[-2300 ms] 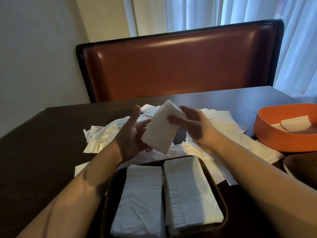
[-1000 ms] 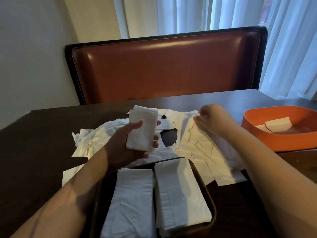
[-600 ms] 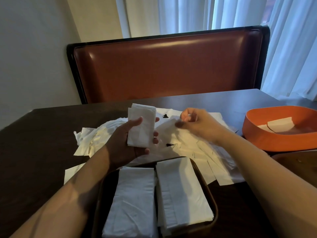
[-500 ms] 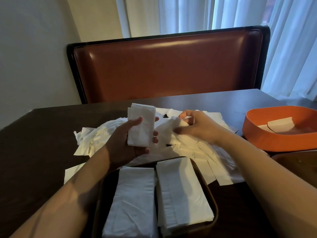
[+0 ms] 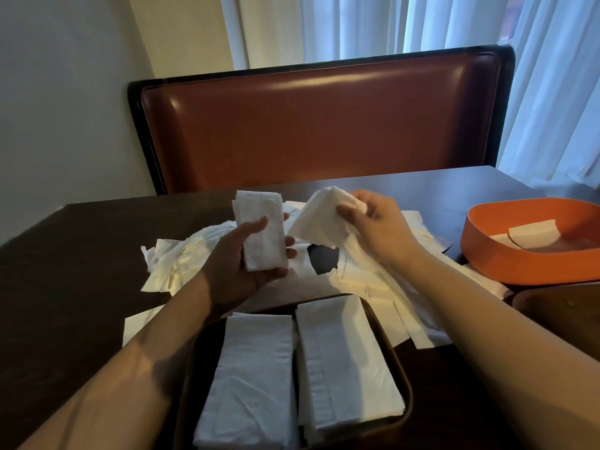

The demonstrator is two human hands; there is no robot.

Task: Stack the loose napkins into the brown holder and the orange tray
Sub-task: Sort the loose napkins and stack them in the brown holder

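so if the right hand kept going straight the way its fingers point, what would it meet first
Probably the folded white napkin stack gripped upright in the left hand; the right hand points left toward it, though depth is unclear.

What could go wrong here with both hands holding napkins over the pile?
The left hand holds a folded stack loosely; sheets could slip back into the loose pile. The napkin pinched by the right hand hangs limp and may unfold or crumple. The brown holder looks nearly full, so additions might topple.
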